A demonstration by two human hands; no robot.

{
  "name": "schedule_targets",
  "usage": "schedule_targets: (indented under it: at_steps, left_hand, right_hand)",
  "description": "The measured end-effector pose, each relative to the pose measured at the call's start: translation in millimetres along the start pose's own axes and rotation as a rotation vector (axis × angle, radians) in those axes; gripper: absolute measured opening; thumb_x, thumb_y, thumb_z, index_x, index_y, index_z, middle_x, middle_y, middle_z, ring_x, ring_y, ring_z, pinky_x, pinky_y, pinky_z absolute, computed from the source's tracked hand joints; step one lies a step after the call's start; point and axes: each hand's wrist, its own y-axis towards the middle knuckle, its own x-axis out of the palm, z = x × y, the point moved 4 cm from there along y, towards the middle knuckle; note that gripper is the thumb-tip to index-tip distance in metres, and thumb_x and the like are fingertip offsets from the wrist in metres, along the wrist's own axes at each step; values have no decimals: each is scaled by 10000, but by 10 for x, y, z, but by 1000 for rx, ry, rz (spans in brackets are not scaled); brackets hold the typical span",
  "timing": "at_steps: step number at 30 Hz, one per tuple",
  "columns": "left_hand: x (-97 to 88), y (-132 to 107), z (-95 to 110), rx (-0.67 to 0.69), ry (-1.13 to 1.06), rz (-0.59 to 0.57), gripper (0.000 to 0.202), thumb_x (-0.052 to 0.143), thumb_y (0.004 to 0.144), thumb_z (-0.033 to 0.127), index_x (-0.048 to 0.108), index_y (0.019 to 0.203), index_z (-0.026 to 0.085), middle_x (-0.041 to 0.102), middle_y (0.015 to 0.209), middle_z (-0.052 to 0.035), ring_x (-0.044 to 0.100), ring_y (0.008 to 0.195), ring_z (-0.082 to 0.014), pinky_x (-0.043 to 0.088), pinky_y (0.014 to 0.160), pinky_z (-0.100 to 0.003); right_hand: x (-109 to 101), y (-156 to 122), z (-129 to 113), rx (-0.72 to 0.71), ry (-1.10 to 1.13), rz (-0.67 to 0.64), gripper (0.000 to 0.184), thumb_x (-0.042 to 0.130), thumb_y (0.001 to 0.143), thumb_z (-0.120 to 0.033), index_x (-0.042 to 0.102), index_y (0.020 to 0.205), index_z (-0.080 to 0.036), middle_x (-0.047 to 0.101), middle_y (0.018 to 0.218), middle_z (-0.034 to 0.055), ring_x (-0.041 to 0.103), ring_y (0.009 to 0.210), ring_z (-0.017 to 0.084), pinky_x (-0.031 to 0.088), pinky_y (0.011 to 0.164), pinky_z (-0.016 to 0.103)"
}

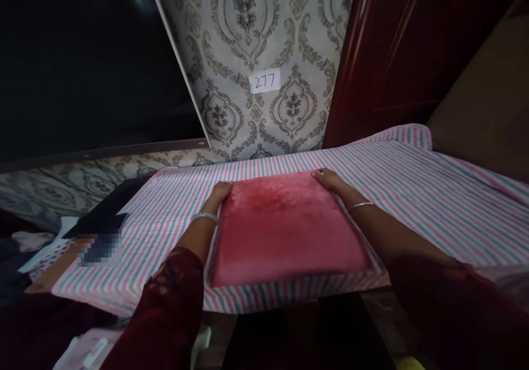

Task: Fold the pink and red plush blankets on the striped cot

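Note:
A folded pink velvety cloth (285,226) lies flat on a pink, grey and white striped sheet (413,193). My left hand (219,192) rests at the cloth's far left corner, fingers curled over the edge. At the far right corner lies my right hand (328,180), fingers flat and pressed against the cloth's edge. Both wrists wear a silver bangle, and both arms have dark red sleeves.
A patterned grey wall with a white label reading 277 (265,81) stands behind. A dark screen (82,55) fills the upper left, dark red wooden panels (392,44) the upper right. Dark items and papers (99,221) lie left of the sheet.

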Motion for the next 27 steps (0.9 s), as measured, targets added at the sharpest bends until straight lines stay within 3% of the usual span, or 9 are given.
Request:
schedule_targets:
  at_steps: [2,4,5,7,9,12,16,21,27]
  left_hand:
    - [-60,-26,215,41,53,-13,542,550,933,362,552,1380,57,618,1369,-267,591,1279,-377,482,996,-448]
    - [7,-138,491,123,87,-37,559,521,950,351,506,1437,76,534,1476,-255,524,1356,-377,429,1072,-481]
    - [87,-229,626,183,102,-53,545,512,957,351,508,1444,106,518,1502,-229,500,1381,-365,400,1107,-487]
    - [303,-457,837,333,168,-72,508,480,977,365,526,1439,160,520,1514,-186,464,1412,-346,346,1156,-510]
    - [518,-680,926,487,278,-40,510,407,1006,374,512,1460,166,508,1525,-179,418,1440,-350,282,1186,-569]
    - [726,-843,867,586,395,16,553,315,1029,362,455,1512,133,466,1558,-186,377,1459,-363,241,1193,-619]
    - [779,-819,788,592,435,11,568,288,1034,360,438,1527,122,466,1560,-185,391,1450,-359,260,1188,-614]
    - [708,-776,796,562,424,7,581,288,1033,385,424,1536,128,449,1574,-185,360,1478,-341,250,1200,-586]
    - [474,-540,583,430,465,-87,587,284,1027,487,525,1448,156,557,1476,-187,423,1425,-346,232,1174,-632]
  right_hand:
    - [-15,-66,-244,-32,-72,25,480,537,966,-288,590,1420,-140,578,1438,203,515,1328,364,397,1092,519]
    - [81,-188,-526,-136,-152,34,448,486,993,-297,597,1424,-243,545,1496,126,451,1387,348,330,1138,564]
    - [173,-266,-653,-212,-178,23,428,475,1003,-315,606,1410,-294,532,1517,73,434,1402,312,304,1163,539]
    - [394,-437,-846,-432,-329,28,448,385,1040,-348,568,1446,-297,493,1552,71,383,1433,309,256,1175,584]
    - [604,-558,-856,-490,-424,15,467,334,1055,-368,548,1463,-288,491,1553,73,362,1445,309,231,1177,604]
    - [787,-637,-736,-490,-441,17,497,319,1057,-385,489,1513,-283,450,1587,69,321,1472,313,192,1191,609]
    - [835,-613,-662,-483,-400,14,504,321,1056,-399,484,1520,-287,441,1594,65,308,1481,316,165,1197,609]
    - [645,-507,-595,-467,-411,-3,497,345,1054,-431,522,1489,-272,473,1571,73,328,1467,308,173,1199,578]
    - [359,-351,-252,-259,-373,11,493,295,1064,-458,549,1452,-291,477,1561,68,308,1469,306,264,1152,601]
